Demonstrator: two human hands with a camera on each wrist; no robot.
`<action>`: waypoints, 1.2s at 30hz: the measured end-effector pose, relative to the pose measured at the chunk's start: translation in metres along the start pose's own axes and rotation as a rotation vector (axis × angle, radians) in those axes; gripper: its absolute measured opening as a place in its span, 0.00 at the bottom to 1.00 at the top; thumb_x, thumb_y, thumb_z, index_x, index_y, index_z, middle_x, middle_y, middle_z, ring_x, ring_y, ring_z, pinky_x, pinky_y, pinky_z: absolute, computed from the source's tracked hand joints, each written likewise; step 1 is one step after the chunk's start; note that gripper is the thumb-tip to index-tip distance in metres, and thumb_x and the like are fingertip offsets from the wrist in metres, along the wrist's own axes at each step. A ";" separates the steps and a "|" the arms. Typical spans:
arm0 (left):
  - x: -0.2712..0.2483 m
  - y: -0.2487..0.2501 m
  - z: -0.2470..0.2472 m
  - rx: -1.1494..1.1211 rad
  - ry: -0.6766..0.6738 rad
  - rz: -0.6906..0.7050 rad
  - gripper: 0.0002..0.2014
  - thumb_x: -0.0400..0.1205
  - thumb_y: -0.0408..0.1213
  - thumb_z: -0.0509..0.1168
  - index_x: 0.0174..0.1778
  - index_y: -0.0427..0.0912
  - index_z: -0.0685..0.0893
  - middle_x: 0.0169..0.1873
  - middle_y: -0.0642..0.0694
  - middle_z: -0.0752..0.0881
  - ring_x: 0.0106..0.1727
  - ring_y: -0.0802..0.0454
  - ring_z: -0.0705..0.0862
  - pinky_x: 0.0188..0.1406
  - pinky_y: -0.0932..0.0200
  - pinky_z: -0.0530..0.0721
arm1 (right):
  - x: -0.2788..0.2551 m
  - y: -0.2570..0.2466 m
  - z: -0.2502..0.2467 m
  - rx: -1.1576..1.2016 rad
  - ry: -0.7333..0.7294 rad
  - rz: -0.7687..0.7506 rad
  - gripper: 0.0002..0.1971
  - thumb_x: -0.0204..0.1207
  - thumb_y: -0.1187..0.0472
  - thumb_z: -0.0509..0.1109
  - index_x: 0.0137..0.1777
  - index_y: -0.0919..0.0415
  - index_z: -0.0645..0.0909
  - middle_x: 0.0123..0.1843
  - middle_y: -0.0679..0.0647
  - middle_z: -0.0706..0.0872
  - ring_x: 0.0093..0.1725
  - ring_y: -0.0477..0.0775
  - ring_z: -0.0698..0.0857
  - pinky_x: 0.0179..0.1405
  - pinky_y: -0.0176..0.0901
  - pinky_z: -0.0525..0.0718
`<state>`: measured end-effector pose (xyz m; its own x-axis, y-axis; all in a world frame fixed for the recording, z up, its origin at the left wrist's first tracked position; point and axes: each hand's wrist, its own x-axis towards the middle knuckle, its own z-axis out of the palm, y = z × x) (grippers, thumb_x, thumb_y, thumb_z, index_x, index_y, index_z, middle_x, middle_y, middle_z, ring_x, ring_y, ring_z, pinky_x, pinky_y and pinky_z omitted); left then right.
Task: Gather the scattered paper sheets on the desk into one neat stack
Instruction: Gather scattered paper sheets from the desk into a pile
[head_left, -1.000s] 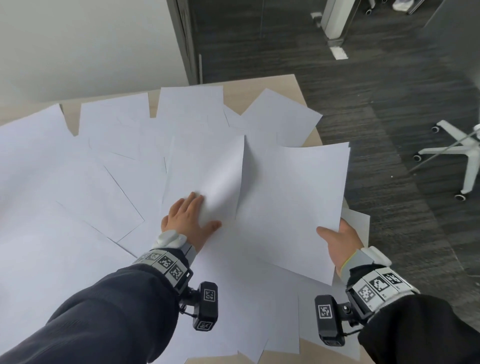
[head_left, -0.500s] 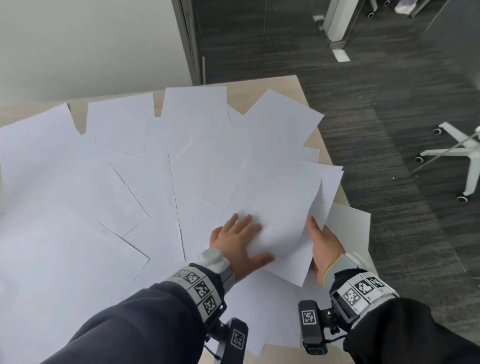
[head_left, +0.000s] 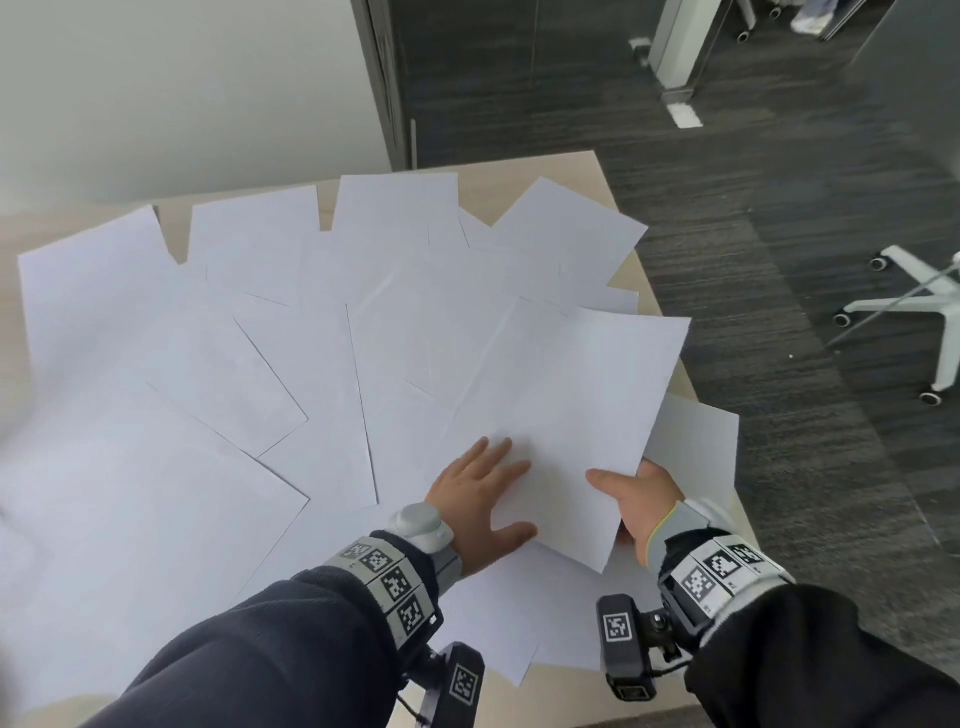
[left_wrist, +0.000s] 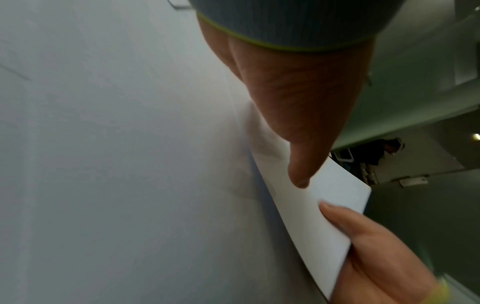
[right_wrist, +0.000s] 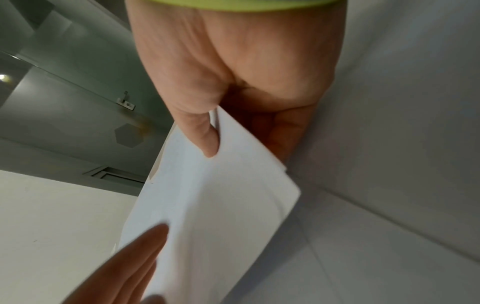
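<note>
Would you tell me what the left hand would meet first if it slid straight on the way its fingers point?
The left hand lies flat, fingers aimed away and rightward, their tips under the edge of the held sheets that the right hand pinches. Going on, it would probably slip further beneath them, over the scattered sheets; depth is unclear.

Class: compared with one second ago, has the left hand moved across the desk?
Yes. The left hand has moved rightward toward the desk's right edge, now beside the right hand on the gathered sheets.
</note>
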<state>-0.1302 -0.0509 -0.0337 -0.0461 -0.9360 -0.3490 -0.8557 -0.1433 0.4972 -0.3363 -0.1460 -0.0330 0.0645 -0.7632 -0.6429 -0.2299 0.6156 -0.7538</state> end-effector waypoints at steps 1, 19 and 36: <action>-0.003 -0.006 -0.001 0.023 0.037 -0.033 0.38 0.81 0.64 0.64 0.86 0.64 0.59 0.88 0.61 0.49 0.89 0.58 0.41 0.88 0.47 0.52 | 0.003 0.002 -0.004 -0.007 0.016 0.000 0.08 0.73 0.72 0.73 0.45 0.59 0.88 0.48 0.60 0.92 0.47 0.62 0.89 0.56 0.56 0.86; -0.111 -0.121 -0.036 -0.002 0.291 -0.975 0.54 0.74 0.79 0.55 0.88 0.58 0.37 0.88 0.48 0.33 0.89 0.41 0.38 0.85 0.30 0.50 | -0.008 -0.001 -0.014 0.001 -0.029 -0.130 0.13 0.81 0.69 0.68 0.53 0.50 0.87 0.55 0.55 0.91 0.56 0.64 0.88 0.63 0.65 0.83; -0.182 -0.194 -0.038 -0.084 0.388 -1.023 0.54 0.66 0.78 0.61 0.82 0.51 0.55 0.82 0.57 0.58 0.83 0.47 0.59 0.72 0.35 0.71 | -0.026 -0.020 0.142 -0.269 -0.269 -0.213 0.14 0.79 0.71 0.68 0.48 0.49 0.87 0.49 0.52 0.92 0.53 0.63 0.89 0.62 0.64 0.85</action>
<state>0.0638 0.1347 -0.0364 0.8437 -0.3973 -0.3611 -0.3583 -0.9176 0.1723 -0.1960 -0.1107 -0.0210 0.3802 -0.7674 -0.5163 -0.4263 0.3499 -0.8341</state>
